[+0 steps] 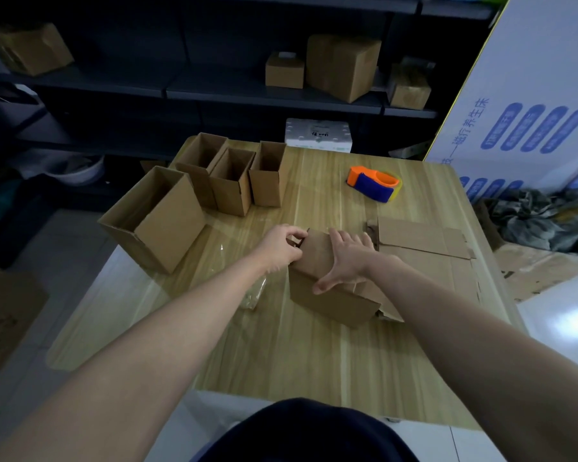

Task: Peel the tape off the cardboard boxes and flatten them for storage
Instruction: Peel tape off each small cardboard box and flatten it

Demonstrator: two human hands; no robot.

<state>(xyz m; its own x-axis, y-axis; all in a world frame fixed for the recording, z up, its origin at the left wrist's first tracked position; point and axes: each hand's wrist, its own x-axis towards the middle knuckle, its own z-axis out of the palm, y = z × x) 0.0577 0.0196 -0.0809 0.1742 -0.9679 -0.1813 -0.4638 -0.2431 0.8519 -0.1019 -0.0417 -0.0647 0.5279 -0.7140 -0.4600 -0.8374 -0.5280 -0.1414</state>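
Shows plain brown on the open boxes (231,181) at ten o'clock. Runs pale wood-grain stripes along the table (314,355). Pairs orange with dark blue, possibly a yellow edge, on the tape dispenser (374,183) at one o'clock.

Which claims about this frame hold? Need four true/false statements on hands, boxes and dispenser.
1. The right hand lies spread flat on the brown cardboard box at mid-table. True.
2. The left hand holds the orange and blue tape dispenser. False: it pinches a flap at the box's left end; the dispenser sits untouched at the far side.
3. Four open-topped cardboard boxes stand upright on the left of the wooden table. True.
4. The table holds no flattened cardboard. False: a flattened cardboard sheet lies to the right of the box.
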